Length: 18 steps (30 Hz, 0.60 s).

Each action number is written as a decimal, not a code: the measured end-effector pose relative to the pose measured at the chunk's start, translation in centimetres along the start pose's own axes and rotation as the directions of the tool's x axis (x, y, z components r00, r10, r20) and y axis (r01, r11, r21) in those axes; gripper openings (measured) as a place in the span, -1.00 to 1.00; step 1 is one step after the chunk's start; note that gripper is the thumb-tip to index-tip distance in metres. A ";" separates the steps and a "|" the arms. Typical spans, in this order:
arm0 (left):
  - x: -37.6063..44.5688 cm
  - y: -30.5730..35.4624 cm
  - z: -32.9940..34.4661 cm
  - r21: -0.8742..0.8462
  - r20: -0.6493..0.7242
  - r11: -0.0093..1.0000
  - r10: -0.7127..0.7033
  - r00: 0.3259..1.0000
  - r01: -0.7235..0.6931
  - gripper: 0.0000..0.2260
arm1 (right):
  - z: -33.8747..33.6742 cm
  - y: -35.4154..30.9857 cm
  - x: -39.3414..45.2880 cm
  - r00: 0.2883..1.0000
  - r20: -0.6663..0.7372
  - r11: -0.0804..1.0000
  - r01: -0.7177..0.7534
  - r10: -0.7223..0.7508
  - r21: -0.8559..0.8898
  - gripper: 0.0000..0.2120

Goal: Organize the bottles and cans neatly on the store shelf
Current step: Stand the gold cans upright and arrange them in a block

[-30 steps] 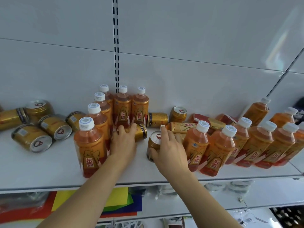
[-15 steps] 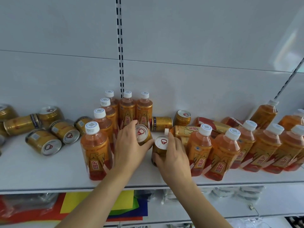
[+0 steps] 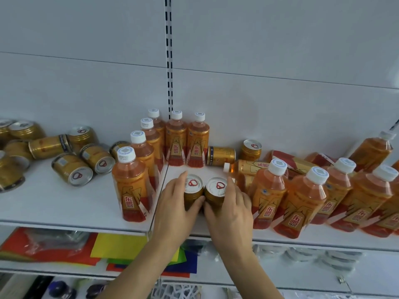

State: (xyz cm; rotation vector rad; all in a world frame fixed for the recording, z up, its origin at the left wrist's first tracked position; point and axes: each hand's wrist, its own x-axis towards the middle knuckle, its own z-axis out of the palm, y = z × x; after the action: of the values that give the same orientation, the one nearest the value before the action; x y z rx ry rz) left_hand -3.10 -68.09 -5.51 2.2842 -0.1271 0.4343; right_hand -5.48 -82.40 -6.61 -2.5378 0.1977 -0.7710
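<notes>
Person, head view — two bare forearms, left hand (image 3: 174,209) and right hand (image 3: 232,212) — no sleeves, gloves, rings, watch or bracelets visible; fingernails short and unpainted where shown.

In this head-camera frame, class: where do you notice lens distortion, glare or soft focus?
Head view: the wide-angle lens bows the shelf edge and tilts the right-hand bottles outward; soft glare washes the back panel at the far right; lighting is even, shadows faint; the lower shelves look soft.
</notes>
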 end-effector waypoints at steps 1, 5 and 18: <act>-0.4 0.4 -0.3 -0.027 -0.015 0.999 -0.021 1.000 0.020 -0.24 | -0.4 0.0 -0.3 1.000 -0.012 1.000 0.000 0.001 0.015 -0.19; -3.1 1.6 -2.3 -0.146 -0.104 0.988 -0.074 0.992 0.059 -0.16 | -2.5 -0.7 -2.0 0.996 -0.087 0.995 0.025 -0.016 0.098 -0.17; -11.0 -6.5 -16.8 -0.218 -0.221 0.974 -0.106 0.969 0.057 -0.26 | -2.3 -14.7 -12.2 0.998 -0.020 0.967 0.069 -0.066 0.244 -0.14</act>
State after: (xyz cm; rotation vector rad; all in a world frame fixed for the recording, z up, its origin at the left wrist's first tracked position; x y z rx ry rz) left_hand -16.43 -51.86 -3.27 2.0077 0.0378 0.6112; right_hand -16.94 -67.19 -3.76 -2.3171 0.0175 -0.7848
